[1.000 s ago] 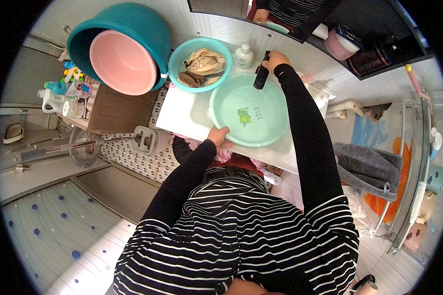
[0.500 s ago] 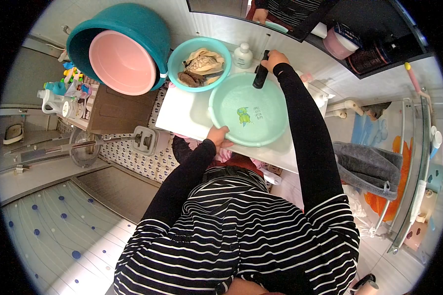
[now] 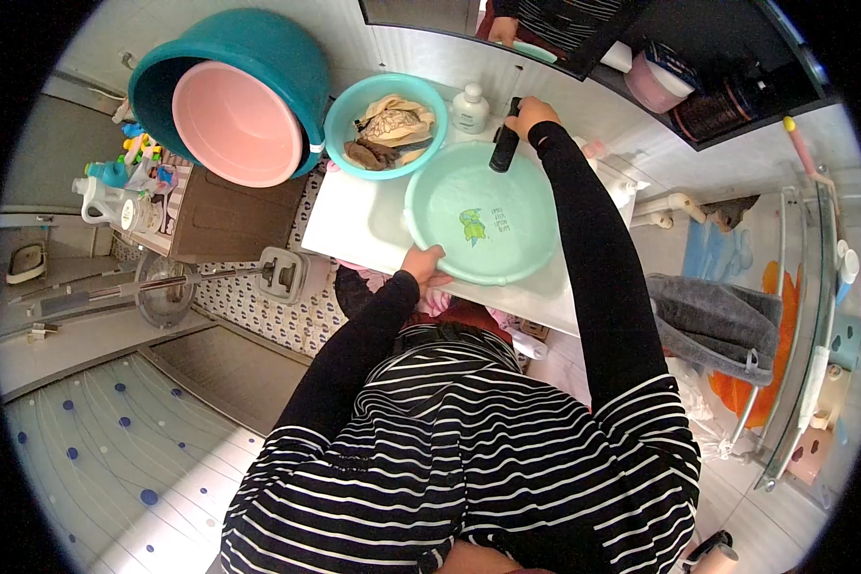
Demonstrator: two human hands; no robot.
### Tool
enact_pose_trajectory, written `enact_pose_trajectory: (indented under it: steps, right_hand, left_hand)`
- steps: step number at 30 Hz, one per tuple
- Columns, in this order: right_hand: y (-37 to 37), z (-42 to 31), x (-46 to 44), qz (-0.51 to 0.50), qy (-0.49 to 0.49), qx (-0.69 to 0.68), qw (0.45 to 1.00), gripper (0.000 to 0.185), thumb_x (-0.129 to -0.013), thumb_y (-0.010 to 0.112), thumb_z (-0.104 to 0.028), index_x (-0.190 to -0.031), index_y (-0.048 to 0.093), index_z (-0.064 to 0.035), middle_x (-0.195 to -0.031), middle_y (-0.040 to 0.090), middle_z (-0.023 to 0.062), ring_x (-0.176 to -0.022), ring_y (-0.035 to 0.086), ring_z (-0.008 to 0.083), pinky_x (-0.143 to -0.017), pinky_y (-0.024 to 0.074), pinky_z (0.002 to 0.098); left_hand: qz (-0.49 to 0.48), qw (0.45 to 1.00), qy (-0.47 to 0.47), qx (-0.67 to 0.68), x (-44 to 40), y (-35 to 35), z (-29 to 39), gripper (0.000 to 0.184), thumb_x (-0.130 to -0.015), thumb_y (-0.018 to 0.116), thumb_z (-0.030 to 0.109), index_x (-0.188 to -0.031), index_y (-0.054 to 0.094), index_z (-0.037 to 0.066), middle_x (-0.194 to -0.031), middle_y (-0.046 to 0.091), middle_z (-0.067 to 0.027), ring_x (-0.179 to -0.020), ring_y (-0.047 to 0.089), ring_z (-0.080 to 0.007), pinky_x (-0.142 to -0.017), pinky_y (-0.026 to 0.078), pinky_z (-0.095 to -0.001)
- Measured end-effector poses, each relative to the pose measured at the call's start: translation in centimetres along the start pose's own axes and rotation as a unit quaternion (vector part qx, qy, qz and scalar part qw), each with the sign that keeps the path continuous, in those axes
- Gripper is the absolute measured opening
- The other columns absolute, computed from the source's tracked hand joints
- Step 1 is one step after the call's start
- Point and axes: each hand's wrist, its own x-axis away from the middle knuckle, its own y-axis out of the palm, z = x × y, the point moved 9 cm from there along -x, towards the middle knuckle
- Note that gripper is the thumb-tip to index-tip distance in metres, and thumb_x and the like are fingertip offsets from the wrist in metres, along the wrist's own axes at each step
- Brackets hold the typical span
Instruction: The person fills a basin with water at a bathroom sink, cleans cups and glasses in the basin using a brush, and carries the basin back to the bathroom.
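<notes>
A pale green basin (image 3: 488,210) with a cartoon print on its bottom rests on the white sink counter (image 3: 340,215). My left hand (image 3: 424,265) grips its near-left rim. At the far side, my right hand (image 3: 532,116) is closed round the black faucet (image 3: 505,148), whose spout end hangs over the basin's far edge. Whether water is running cannot be made out. Left of the basin, a turquoise bowl (image 3: 373,168) holds beige and brown cloth items. Between bowl and faucet stands a white pump bottle (image 3: 470,108).
A large teal tub (image 3: 306,57) with a pink basin (image 3: 239,124) inside leans at the upper left, above a brown cabinet (image 3: 234,215). A mop (image 3: 115,290) extends across the left. Grey towels (image 3: 717,325) hang at the right. A black shelf (image 3: 717,67) juts out above.
</notes>
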Motion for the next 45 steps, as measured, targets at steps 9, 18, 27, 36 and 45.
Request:
enact_pose_trajectory:
  steps: [9, 18, 27, 36, 45]
  right_hand:
    - [0.0, -0.3, -0.1, -0.003, -0.013, 0.005, 1.000, 0.049, -0.080, 0.073, -0.038, -0.109, 0.067, 0.0009, -0.109, 0.069, 0.0196, -0.104, 0.066, 0.0325, -0.091, 0.0526, 0.0394]
    - [-0.3, -0.3, 0.2, -0.012, -0.004, -0.008, 1.000, 0.053, -0.079, 0.074, -0.033, -0.119, 0.066, 0.0005, -0.112, 0.068, 0.0210, -0.105, 0.066, 0.0336, -0.094, 0.0517, 0.0398]
    - [-0.1, -0.2, 0.1, 0.007, -0.009, 0.001, 1.000, 0.049, -0.079, 0.075, -0.036, -0.110, 0.066, 0.0003, -0.110, 0.068, 0.0199, -0.104, 0.066, 0.0334, -0.092, 0.0525, 0.0409]
    - [-0.2, -0.2, 0.1, 0.011, -0.006, -0.003, 1.000, 0.046, -0.078, 0.076, -0.034, -0.108, 0.067, 0.0000, -0.107, 0.069, 0.0193, -0.103, 0.066, 0.0329, -0.091, 0.0526, 0.0403]
    - [0.2, 0.1, -0.3, 0.010, -0.011, -0.008, 1.000, 0.048, -0.079, 0.075, -0.034, -0.111, 0.066, 0.0004, -0.109, 0.069, 0.0204, -0.104, 0.066, 0.0333, -0.092, 0.0520, 0.0401]
  left_hand:
    - [-0.005, 1.000, -0.008, -0.008, 0.3, 0.1, 0.2, 0.061, -0.087, 0.051, 0.013, -0.143, 0.028, 0.007, -0.127, 0.052, -0.0189, -0.101, 0.064, -0.0360, -0.082, 0.059, -0.0453]
    - [-0.005, 1.000, -0.008, 0.005, -0.4, -0.2, -0.4, 0.062, -0.086, 0.051, 0.013, -0.143, 0.029, 0.007, -0.125, 0.053, -0.0190, -0.099, 0.064, -0.0370, -0.082, 0.059, -0.0466]
    - [-0.004, 1.000, -0.010, 0.003, -0.6, -0.2, -0.6, 0.061, -0.087, 0.053, 0.013, -0.143, 0.030, 0.007, -0.124, 0.054, -0.0163, -0.100, 0.064, -0.0336, -0.083, 0.058, -0.0451]
    - [0.002, 1.000, -0.009, 0.006, -0.2, -0.1, -0.3, 0.060, -0.087, 0.052, 0.013, -0.142, 0.030, 0.008, -0.126, 0.053, -0.0160, -0.100, 0.065, -0.0335, -0.081, 0.058, -0.0453]
    - [-0.005, 1.000, -0.009, 0.009, -0.5, -0.2, -0.4, 0.061, -0.087, 0.053, 0.013, -0.142, 0.030, 0.007, -0.126, 0.052, -0.0179, -0.100, 0.065, -0.0348, -0.081, 0.059, -0.0466]
